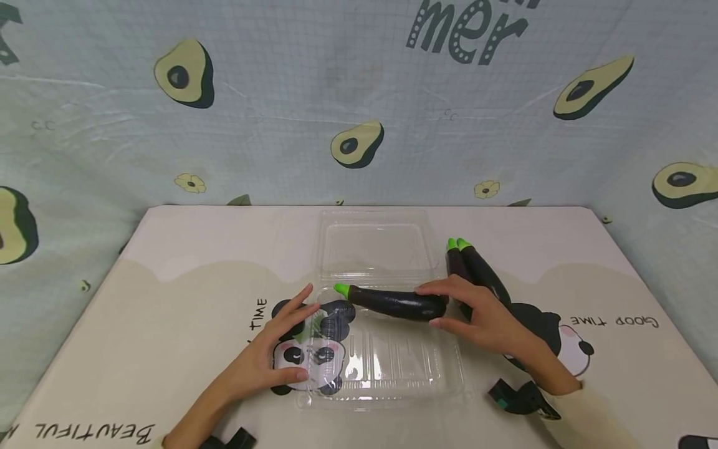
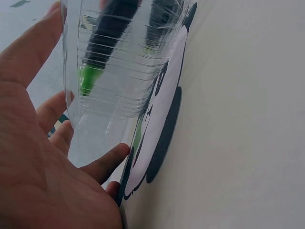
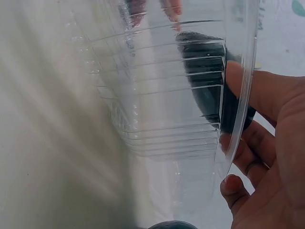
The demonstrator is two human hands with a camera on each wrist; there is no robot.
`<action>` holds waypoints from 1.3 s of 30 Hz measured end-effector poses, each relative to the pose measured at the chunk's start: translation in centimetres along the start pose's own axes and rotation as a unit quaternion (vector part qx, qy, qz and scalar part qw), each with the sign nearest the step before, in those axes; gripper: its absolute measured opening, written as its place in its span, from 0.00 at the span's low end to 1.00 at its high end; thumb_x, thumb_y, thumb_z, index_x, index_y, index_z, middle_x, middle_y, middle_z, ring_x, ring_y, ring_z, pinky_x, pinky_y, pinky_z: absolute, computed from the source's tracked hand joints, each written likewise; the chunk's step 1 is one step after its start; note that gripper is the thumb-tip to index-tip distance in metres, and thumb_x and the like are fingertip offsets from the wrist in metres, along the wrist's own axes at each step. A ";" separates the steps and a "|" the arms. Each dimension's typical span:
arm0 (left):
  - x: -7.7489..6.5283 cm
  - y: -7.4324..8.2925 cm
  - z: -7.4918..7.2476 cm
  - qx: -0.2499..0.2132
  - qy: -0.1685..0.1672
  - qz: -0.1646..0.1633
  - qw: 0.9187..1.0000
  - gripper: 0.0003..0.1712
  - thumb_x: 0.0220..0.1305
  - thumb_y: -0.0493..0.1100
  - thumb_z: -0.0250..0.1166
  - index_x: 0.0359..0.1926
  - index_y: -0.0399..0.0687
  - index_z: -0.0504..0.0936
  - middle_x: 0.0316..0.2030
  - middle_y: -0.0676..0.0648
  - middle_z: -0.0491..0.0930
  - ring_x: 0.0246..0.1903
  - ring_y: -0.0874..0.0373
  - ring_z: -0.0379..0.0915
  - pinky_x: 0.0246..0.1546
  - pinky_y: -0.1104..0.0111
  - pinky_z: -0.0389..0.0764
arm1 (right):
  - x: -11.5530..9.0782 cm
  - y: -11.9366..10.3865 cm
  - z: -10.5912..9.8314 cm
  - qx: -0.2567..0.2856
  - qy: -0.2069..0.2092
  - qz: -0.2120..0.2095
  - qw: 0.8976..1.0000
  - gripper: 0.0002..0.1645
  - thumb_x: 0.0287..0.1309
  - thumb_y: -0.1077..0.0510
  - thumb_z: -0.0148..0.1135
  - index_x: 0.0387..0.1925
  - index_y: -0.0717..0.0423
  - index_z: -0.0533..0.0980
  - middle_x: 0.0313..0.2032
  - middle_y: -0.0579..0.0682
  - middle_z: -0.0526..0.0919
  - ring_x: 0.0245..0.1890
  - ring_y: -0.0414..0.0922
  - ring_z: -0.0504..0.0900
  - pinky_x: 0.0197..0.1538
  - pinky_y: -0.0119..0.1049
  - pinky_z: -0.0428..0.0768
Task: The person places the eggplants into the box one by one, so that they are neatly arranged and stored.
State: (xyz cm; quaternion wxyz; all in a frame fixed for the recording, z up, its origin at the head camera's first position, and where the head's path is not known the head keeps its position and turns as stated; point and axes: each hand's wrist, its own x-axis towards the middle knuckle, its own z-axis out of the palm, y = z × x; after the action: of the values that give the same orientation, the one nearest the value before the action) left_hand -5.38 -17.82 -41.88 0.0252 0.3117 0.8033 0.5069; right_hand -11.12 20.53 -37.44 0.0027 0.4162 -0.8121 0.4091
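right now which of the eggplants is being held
The eggplant over the clear container, green tip toward the left hand; the right hand pinches its other end. The other two eggplants lie together on the table.

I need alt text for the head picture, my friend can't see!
A right hand holds an eggplant over an open clear box; the left hand is at its left edge. Two more eggplants lie to the right.
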 end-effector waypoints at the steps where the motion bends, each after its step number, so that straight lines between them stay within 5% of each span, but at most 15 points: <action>1: 0.0 0.0 0.0 -0.001 -0.001 -0.001 1.000 0.50 0.45 0.42 0.73 0.71 0.47 0.61 0.75 0.47 0.43 0.72 0.49 0.41 0.62 0.41 0.51 | 0.0 0.0 0.0 0.000 -0.001 0.000 1.000 0.33 0.50 0.62 0.72 0.59 0.50 0.72 0.56 0.45 0.76 0.55 0.42 0.73 0.52 0.32 0.72; 12: 0.1 -0.1 0.1 -0.003 -0.003 -0.003 1.000 0.50 0.45 0.42 0.73 0.71 0.48 0.61 0.75 0.48 0.42 0.72 0.49 0.40 0.58 0.34 0.50 | 0.4 0.1 0.2 -0.024 -0.024 0.007 0.999 0.33 0.48 0.61 0.73 0.57 0.42 0.73 0.56 0.38 0.76 0.52 0.37 0.72 0.51 0.40 0.67; 39: 0.1 -0.2 0.1 -0.007 0.000 0.003 1.000 0.50 0.45 0.41 0.73 0.70 0.47 0.62 0.75 0.47 0.43 0.72 0.49 0.40 0.56 0.31 0.49 | 1.1 0.5 1.0 -0.078 -0.026 -0.009 0.997 0.32 0.46 0.59 0.74 0.56 0.44 0.75 0.53 0.37 0.78 0.52 0.38 0.73 0.43 0.40 0.59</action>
State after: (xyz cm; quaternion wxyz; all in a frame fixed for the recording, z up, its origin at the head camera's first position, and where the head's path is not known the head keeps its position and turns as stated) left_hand -5.48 -17.76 -42.03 0.0260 0.3139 0.7990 0.5123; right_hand -11.82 19.30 -38.04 0.0178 0.4326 -0.8374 0.3337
